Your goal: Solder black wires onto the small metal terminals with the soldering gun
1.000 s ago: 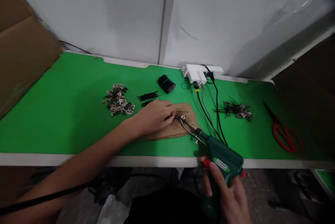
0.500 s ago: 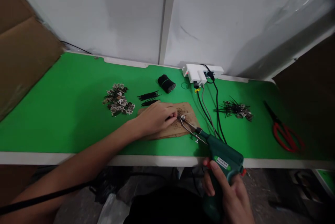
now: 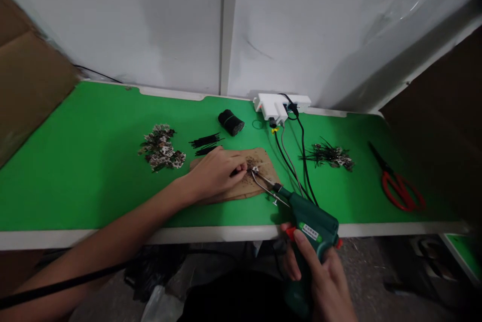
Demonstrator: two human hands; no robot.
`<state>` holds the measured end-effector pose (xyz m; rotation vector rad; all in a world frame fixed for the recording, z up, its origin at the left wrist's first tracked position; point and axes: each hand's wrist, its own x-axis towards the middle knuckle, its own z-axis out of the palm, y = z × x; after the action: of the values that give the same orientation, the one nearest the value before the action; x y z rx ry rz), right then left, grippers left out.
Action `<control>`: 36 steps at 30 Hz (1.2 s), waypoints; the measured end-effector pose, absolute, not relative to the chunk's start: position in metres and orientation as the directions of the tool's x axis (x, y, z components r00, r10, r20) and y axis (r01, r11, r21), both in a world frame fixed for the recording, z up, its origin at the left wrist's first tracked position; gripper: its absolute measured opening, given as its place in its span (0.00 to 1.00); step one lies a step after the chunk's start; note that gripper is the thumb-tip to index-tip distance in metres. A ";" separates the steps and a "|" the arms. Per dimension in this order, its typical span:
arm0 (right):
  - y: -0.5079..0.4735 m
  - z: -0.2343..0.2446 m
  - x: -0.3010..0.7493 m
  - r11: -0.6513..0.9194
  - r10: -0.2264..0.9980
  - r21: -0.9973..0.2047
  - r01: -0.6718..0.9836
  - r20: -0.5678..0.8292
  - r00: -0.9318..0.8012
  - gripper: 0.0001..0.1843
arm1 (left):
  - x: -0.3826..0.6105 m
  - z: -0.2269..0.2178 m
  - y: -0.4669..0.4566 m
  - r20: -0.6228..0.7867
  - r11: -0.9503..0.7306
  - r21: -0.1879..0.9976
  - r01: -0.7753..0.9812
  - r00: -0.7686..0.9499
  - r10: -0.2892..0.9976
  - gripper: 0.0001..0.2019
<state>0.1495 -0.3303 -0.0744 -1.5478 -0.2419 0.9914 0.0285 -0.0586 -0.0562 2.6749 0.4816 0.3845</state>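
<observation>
My right hand point(image 3: 320, 272) is wrapped around a green soldering gun point(image 3: 314, 219) with a red trigger. Its metal tip and thin solder feed tube point(image 3: 269, 191) reach to a small white-and-metal part point(image 3: 255, 169) on a scorched piece of cardboard point(image 3: 244, 189). My left hand point(image 3: 220, 174) rests over the cardboard, thumb and finger pinched on a thin black wire beside that part. Most of the wire is hidden by the fingers. Short black wires point(image 3: 205, 141) lie just behind this hand.
A pile of small metal parts point(image 3: 161, 147) lies left; a tied black wire bundle point(image 3: 231, 122) is behind. Parts with black wires point(image 3: 329, 154) and red-handled scissors point(image 3: 401, 189) lie right. Cords run from a white power strip point(image 3: 276, 106). A cardboard box point(image 3: 33, 76) stands far left.
The whole view has shifted slightly, so things appear further left. More of the red trigger shows beside my right finger. Both hands keep their hold, and the tip stays at the small part.
</observation>
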 end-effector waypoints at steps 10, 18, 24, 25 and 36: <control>-0.333 -0.076 0.151 -0.292 0.643 -0.892 -0.344 -0.449 0.621 0.27 | 0.028 -0.054 -0.059 0.182 -0.836 0.455 0.306 0.887 0.424 0.07; -0.330 -0.079 0.150 -0.251 0.640 -0.881 -0.400 -0.461 0.614 0.28 | 0.029 -0.059 -0.061 0.232 -0.843 0.458 0.283 0.877 0.420 0.06; -0.331 -0.077 0.147 -0.263 0.630 -0.881 -0.394 -0.466 0.621 0.26 | 0.030 -0.059 -0.062 0.228 -0.844 0.454 0.286 0.879 0.420 0.07; -0.331 -0.077 0.147 -0.258 0.635 -0.877 -0.404 -0.469 0.613 0.26 | 0.030 -0.059 -0.062 0.227 -0.844 0.453 0.286 0.879 0.420 0.07; -0.327 -0.073 0.145 -0.275 0.603 -0.875 -0.399 -0.480 0.638 0.29 | 0.030 -0.061 -0.062 0.244 -0.845 0.452 0.285 0.872 0.425 0.07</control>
<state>0.1452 -0.3274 -0.0729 -1.5770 -0.1741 0.9721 0.0304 -0.0621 -0.0609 2.6354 0.5237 0.4735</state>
